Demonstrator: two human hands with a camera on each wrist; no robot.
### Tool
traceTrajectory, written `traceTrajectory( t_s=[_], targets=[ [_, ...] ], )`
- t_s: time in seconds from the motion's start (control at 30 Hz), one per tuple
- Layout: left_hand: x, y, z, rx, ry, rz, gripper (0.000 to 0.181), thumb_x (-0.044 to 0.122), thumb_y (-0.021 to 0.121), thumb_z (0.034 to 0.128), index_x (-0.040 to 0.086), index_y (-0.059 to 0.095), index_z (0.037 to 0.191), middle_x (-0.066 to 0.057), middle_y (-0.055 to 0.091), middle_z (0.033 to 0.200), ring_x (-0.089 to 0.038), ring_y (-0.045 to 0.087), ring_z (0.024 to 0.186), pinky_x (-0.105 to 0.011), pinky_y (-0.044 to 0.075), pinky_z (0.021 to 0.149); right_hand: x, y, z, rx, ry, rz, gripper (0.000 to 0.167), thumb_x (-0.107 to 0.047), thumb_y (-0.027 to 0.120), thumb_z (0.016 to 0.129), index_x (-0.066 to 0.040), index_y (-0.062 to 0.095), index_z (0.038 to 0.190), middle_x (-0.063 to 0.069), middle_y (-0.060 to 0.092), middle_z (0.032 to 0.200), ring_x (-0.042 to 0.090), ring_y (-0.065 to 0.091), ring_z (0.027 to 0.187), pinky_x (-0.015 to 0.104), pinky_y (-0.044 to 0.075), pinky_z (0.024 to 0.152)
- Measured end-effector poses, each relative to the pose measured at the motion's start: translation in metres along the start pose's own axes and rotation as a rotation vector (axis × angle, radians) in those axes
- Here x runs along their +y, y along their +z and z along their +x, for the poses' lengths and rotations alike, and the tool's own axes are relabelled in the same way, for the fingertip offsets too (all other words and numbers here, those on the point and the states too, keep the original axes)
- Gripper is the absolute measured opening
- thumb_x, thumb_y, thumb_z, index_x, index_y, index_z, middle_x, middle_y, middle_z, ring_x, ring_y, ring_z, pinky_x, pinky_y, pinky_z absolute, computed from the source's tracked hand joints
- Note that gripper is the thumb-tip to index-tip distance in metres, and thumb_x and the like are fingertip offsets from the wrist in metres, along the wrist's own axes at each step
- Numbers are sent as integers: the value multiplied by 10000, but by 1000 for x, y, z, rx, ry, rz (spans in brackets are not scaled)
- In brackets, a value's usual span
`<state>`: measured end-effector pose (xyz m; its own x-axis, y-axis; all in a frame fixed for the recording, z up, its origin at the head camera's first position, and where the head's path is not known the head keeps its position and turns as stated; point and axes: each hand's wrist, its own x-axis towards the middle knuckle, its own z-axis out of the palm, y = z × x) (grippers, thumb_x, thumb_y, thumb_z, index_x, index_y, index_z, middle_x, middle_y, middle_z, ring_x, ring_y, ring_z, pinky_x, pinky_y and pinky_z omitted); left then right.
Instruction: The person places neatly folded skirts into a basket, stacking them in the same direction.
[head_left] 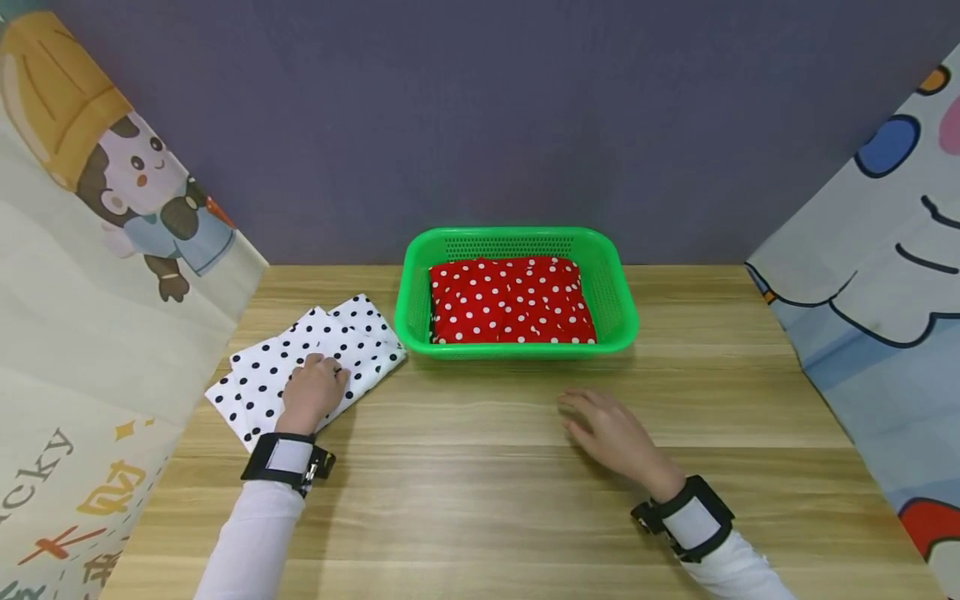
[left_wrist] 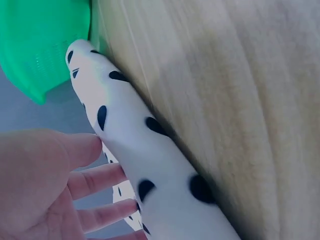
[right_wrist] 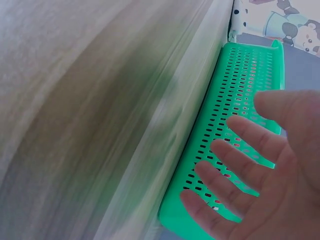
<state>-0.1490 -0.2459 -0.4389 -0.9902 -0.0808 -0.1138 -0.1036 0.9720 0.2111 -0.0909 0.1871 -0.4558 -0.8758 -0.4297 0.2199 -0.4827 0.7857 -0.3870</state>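
- Two cloths noted: a white cloth (head_left: 273,367) with black dots on the table (head_left: 465,483), and a red cloth (head_left: 513,304) with white dots in the basket (head_left: 517,352).
- White cloth: near the table's left edge, toward the far left corner, folded in uneven layers. One corner lies just beside the basket; contact cannot be confirmed.
- Left hand (head_left: 311,392): on the white cloth, fingers loosely extended, tips at a raised fold; no firm grip seen. Light pressure there would, in my judgement, check sliding.
- Right hand (head_left: 611,433): empty, fingers relaxed and apart, short of the basket's front wall. Its inward slant follows the forearm, which lies across the table's near right part.
- Basket: upright at the middle of the far edge, before the dark panel (head_left: 495,125); probably set there for reach by either hand.
- Red cloth: lies flat, apparently folded to fit; the walls should limit shifting. What lies beneath cannot be told.
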Motion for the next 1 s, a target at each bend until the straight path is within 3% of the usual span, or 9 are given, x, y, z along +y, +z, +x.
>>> traceTrajectory(
  t_s=[0.27,0.63,0.7,0.87,1.0],
  targets=[
    [-1,-2,-14,-29,44,-14,313,224,538,898,-45,630,1031,-310,415,1325,-530,487,1060,-576,442,825,-2,0,1,12,-21,7,324,-183,646,847,-74,628,1152,133,595,1197,308,557,1100,474,459,904],
    [-5,8,-32,-9,85,-47,267,200,680,798,1,596,955,-220,577,1123,-328,582,827,-407,487,618,-9,2,-1,18,-49,-22,351,-174,678,818,-64,626,1148,149,597,1183,314,568,1078,471,466,890],
    [-5,10,-37,-12,92,-49,297,200,689,790,5,581,987,-221,575,1126,-336,578,849,-418,486,638,-9,3,-1,16,-52,-27,356,-178,678,818,-68,624,1152,145,595,1185,310,567,1080,470,464,892],
    [-2,10,-50,-27,144,-14,514,192,685,795,-45,506,1215,-286,491,1252,-465,499,1075,-551,435,852,-10,5,-1,27,-71,-19,359,-186,681,815,-72,626,1152,142,595,1186,307,565,1083,469,467,888],
    [2,9,-59,-28,187,14,542,176,683,796,-52,499,1251,-289,453,1299,-484,444,1146,-577,383,925,-12,7,1,20,-75,-14,362,-182,684,812,-72,626,1151,144,593,1195,308,562,1089,469,464,892]
  ],
)
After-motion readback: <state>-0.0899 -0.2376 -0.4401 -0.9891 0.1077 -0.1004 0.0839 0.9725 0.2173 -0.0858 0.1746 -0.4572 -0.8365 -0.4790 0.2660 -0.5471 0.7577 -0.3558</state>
